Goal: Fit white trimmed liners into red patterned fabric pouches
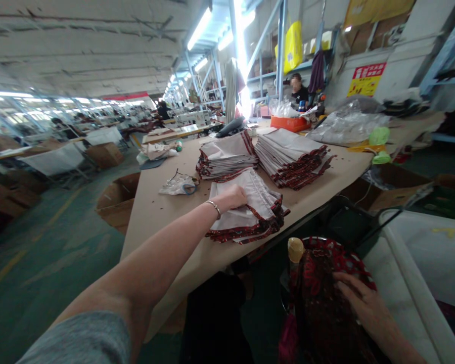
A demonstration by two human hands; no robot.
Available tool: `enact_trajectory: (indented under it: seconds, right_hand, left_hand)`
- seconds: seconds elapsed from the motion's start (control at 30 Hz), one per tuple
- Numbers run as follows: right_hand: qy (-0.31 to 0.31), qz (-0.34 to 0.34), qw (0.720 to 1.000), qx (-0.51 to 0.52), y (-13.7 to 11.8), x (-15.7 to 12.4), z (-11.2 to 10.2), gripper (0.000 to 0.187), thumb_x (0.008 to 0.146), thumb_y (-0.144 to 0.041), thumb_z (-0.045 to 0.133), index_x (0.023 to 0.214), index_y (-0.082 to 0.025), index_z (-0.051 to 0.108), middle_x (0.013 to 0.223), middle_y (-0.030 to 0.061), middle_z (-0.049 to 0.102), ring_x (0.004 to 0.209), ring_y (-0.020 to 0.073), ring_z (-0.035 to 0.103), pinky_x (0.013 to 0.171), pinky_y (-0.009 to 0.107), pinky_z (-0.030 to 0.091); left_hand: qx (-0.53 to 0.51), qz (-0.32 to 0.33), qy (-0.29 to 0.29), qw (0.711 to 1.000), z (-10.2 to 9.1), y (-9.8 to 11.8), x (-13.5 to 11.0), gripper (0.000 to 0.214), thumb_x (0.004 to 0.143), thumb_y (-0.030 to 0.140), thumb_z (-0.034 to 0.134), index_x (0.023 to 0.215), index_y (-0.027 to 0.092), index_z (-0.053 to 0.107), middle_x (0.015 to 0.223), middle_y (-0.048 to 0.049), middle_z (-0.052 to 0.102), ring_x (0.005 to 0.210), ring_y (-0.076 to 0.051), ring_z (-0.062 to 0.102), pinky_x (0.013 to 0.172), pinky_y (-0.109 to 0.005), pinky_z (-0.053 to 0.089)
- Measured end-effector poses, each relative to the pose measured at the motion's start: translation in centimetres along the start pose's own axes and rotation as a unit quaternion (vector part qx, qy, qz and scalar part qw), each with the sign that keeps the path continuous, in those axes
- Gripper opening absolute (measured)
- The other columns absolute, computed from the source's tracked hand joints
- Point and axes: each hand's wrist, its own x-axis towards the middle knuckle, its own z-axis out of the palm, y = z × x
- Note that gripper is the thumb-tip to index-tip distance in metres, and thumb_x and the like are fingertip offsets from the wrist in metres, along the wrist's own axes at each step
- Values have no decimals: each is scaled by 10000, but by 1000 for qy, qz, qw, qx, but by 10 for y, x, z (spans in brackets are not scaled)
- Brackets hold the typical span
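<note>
With fingers curled, my left hand grips the top of a pile of pale grey fabric pieces trimmed in dark red print, close to the table's near edge. Two more piles of the same kind lie behind it: a folded stack at the left and a fanned stack at the right. Lower right, my right hand has its fingers closed at the edge of dark red patterned cloth, which hangs over a round seat or basin below table height. The fingertips there are partly hidden.
The brown-topped table also bears a small clear plastic bag, an orange tray and plastic wrapping. A white bin stands at my right, a cardboard box left of the table. A person sits at the back.
</note>
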Motion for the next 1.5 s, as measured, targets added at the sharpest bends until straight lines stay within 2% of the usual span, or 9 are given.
enact_trajectory:
  seconds: [0.23,0.37,0.47,0.6,0.7,0.97,1.3,1.4,1.5]
  right_hand:
    - [-9,-247,969,5,-151,17,-14,254,854,-412,508,922,-229,672,924,49,706,836,186,659,782,283,529]
    - [-100,-411,905,-50,-226,38,19,222,898,-278,480,970,-200,675,970,54,685,920,176,627,841,288,478]
    - [-135,-438,877,-147,-253,52,60,225,871,-285,557,1028,-173,672,995,77,677,964,214,605,859,326,459]
    - [-106,-441,828,-331,-267,60,97,249,871,-314,560,1018,-149,675,1012,130,659,1021,288,568,855,380,437]
    - [-129,-426,810,-382,-270,63,104,246,920,-246,461,926,-160,691,927,115,673,930,240,603,798,330,426]
    - [-201,-389,855,-277,-261,73,107,186,836,-303,615,738,-171,701,696,28,651,691,150,567,620,245,351]
    - [-208,-347,884,-234,-261,66,114,189,678,-320,745,694,-163,642,615,-27,571,601,111,471,543,225,273]
    - [-250,-306,900,-183,-266,63,110,196,695,-324,721,654,-169,609,539,-58,499,562,98,449,521,215,268]
    - [-201,-329,909,-159,-267,65,104,240,752,-351,659,622,-170,572,556,-50,484,573,100,433,533,222,272]
  left_hand:
    - [-75,45,6,996,-20,13,-47,16,628,147,596,619,149,582,602,2,596,543,-89,533,529,-203,450]
    - [-167,77,2,983,-27,6,-80,114,647,242,640,633,140,593,644,-10,616,583,-88,551,572,-212,479]
    - [-179,77,32,980,-27,-8,-90,156,650,281,656,631,141,591,623,0,602,562,-85,535,558,-214,482]
    - [-200,76,63,975,-26,-21,-93,183,654,299,666,627,141,578,596,17,568,532,-79,509,520,-203,470]
    - [-217,75,78,970,-27,-23,-98,218,668,332,674,634,142,574,596,27,544,530,-75,497,511,-193,460]
    - [-128,130,66,981,-19,-35,-123,287,744,398,654,877,145,672,781,-24,666,656,-118,573,600,-223,469]
    - [-74,131,65,986,2,-40,-128,151,748,234,577,792,155,698,723,-17,693,666,-139,598,624,-231,459]
    - [-28,124,88,988,1,-40,-127,194,694,112,522,751,164,700,680,-2,686,665,-140,598,628,-228,448]
    - [40,132,157,978,-1,-37,-134,203,699,93,484,680,174,669,629,-4,647,630,-141,578,594,-233,425]
